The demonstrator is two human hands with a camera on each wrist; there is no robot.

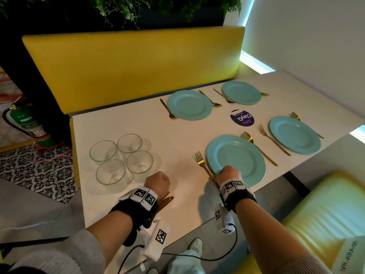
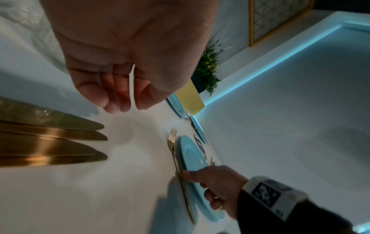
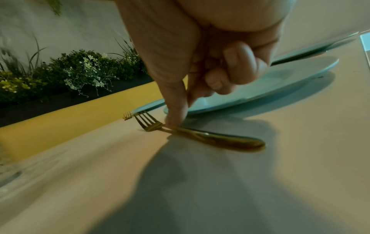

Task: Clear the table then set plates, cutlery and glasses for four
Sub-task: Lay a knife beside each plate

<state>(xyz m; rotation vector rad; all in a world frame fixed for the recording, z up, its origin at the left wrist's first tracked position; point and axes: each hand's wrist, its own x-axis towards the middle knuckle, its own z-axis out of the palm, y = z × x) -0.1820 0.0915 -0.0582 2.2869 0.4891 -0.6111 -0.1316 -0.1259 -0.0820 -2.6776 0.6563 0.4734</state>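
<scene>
We see the white rectangular desk [image 1: 138, 123] carrying four round pale-blue plates [image 1: 236, 160], each flanked by cutlery. Four clear drinking glasses [image 1: 120, 159] cluster at the near left, unplaced. Gold table knives [image 2: 52, 140] lie bunched under our left hand [image 1: 158, 182], whose grip hangs loosely curled, holding nothing. Our right hand [image 1: 227, 174] presses one fingertip on the gold fork [image 3: 198, 134] just left of the nearest plate, its other fingers tucked. The fork's long axis runs near to far; we judge the left hand nearer the knives.
</scene>
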